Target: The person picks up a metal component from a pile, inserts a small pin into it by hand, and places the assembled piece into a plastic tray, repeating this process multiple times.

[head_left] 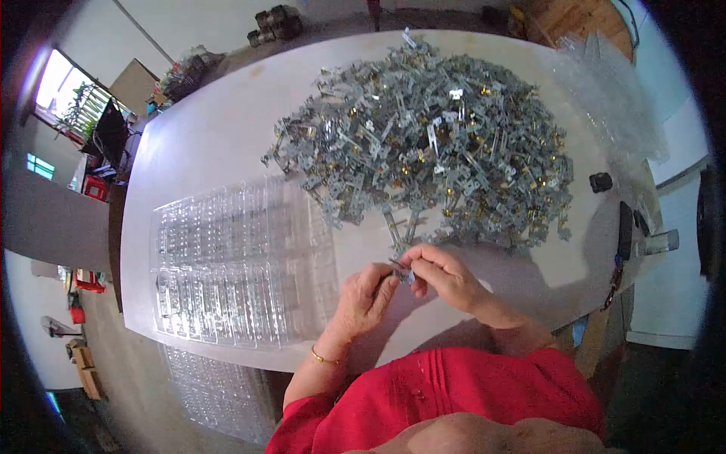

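Note:
My left hand (367,297) and my right hand (446,276) meet at the near part of the table, just below a big heap. Between their fingertips is a small metal bracket (406,277), pinched from both sides; its finer shape is partly hidden by the fingers. The heap of metal brackets (431,144) spreads over the middle and far part of the table, grey with brass-coloured bits among them. A few long pieces (393,227) lie at its near edge, close to my fingers. Left of my left hand lie clear plastic trays (219,265) with rows of small compartments.
More clear plastic trays (219,390) sit below the table's left front edge. Clear plastic sheets or bags (612,98) lie at the far right. A small black object (600,181) and a clear cup (662,242) are on the right side of the white table (204,129).

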The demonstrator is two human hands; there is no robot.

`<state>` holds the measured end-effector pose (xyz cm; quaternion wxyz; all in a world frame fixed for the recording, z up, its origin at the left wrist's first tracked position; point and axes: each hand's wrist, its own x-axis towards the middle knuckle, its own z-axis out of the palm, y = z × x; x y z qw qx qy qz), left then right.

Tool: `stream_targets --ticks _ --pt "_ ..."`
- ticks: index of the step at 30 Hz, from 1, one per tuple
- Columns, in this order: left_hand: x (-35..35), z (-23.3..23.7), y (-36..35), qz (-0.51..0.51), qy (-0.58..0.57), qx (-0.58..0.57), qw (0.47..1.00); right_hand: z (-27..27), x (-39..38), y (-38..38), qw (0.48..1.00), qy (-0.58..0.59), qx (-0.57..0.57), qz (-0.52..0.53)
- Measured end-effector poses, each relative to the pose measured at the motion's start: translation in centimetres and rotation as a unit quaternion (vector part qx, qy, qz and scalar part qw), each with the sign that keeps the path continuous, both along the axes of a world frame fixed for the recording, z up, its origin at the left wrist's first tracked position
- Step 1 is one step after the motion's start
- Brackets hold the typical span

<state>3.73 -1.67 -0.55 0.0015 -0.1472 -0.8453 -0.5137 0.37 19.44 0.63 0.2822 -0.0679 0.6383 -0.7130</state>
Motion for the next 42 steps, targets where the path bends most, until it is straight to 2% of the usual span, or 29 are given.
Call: stream_targets --ticks 2,6,9,12,15,18,21,27,30,33,35,36,39,42 --pt "-0.1 -0.1 0.1 -0.025 0.021 0.009 0.999 0.0 0.0 0.0 1.000 -0.001 0.020 0.005" --pt "-0.1 -0.5 0.4 -0.051 0.068 0.013 0.996 -0.5 0.2 0.0 0.980 0.163 0.116 0.011" --pt "0.0 -1.0 0.0 -0.090 0.046 -0.036 0.994 0.3 0.3 -0.4 0.905 0.362 0.219 -0.042" --pt "0.1 -0.8 0.2 -0.084 0.025 -0.009 0.996 0.3 0.2 -0.4 0.905 0.381 0.169 -0.085" --pt "0.2 -1.1 0.2 0.012 -0.065 0.098 0.993 -0.3 -0.5 0.2 0.911 0.400 0.071 -0.073" --pt "-0.3 -1.0 -0.3 0.035 -0.177 0.193 0.965 0.5 -0.4 0.1 0.893 0.443 0.072 -0.040" --pt "-0.3 -0.5 -0.4 0.024 -0.245 0.268 0.932 1.0 -0.1 -0.4 0.859 0.498 0.120 0.000" --pt "-0.4 -1.3 -1.3 -0.042 -0.325 0.345 0.879 0.2 0.0 -0.4 0.840 0.533 0.096 0.004" --pt "-0.4 -0.7 -1.2 -0.081 -0.338 0.446 0.825 0.2 -0.1 -0.2 0.848 0.527 0.057 -0.001" --pt "-0.9 -2.0 -1.4 -0.096 -0.365 0.499 0.780 0.2 0.0 0.3 0.869 0.490 0.058 -0.041" --pt "-0.9 -2.3 -1.4 -0.089 -0.287 0.480 0.824 -0.8 0.6 -0.3 0.935 0.332 -0.080 -0.100" --pt "-1.0 -2.1 -1.3 -0.085 -0.248 0.469 0.844 -1.2 0.8 -0.4 0.949 0.246 -0.148 -0.128" --pt "-0.6 -0.5 -0.5 -0.081 -0.097 0.389 0.913 -0.8 0.7 -0.4 0.960 0.188 -0.124 -0.168" --pt "-0.6 -0.4 -0.8 -0.111 -0.076 0.324 0.937 -1.3 0.7 -0.5 0.971 0.124 -0.113 -0.172"
